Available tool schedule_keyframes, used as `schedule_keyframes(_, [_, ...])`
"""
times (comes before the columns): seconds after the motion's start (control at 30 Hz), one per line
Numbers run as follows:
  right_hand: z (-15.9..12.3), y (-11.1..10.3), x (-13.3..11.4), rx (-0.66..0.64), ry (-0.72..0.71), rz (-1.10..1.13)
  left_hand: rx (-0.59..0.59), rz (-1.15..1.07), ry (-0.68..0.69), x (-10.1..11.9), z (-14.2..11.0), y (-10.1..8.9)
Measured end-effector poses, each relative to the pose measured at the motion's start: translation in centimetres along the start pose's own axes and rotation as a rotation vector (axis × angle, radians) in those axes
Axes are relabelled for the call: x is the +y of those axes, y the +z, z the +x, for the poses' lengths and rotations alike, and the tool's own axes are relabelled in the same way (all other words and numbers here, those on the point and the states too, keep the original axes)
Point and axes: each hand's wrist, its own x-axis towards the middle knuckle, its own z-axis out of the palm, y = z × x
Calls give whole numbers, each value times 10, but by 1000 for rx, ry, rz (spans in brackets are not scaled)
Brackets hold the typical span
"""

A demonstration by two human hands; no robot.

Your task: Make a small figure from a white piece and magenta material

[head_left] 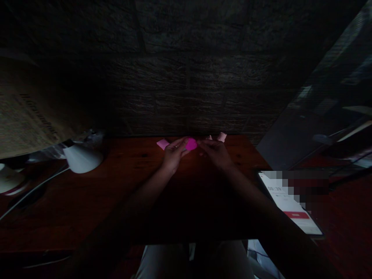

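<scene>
In the dim head view, a small bright pink piece with a rounded outline [191,144] is between my two hands above the far part of the table. My left hand [173,154] pinches its left side between thumb and fingers. My right hand [215,150] has its fingers closed at the piece's right edge; its exact grip is too dark to make out. Close behind my left hand lies a pink flat piece [162,144]. A pale pink crumpled piece [222,136] rests just beyond my right hand, with another small pale bit [209,137] beside it.
The brown wooden table [128,162] meets a dark brick wall [186,73]. On the left stand a white cone-shaped object [83,158] with a cable, a cup [11,180] and a large brown printed bag or box [37,112]. A lit tablet or phone [286,201] lies at right.
</scene>
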Motion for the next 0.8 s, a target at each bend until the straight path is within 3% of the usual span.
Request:
schedule_keyframes(0.5, [-2,4,-3,55,-47,-58,-19,83,20,2,-3,1])
schedule_keyframes(0.57, [-1,3,-3,47,12,-29,-5,85,30,2,-1,1])
schedule_keyframes(0.67, [0,4,-3,37,218,116,-11,133,56,3,-1,1])
schedule_keyframes(0.8, [0,8,-6,-46,414,331,-145,281,182,6,-3,2])
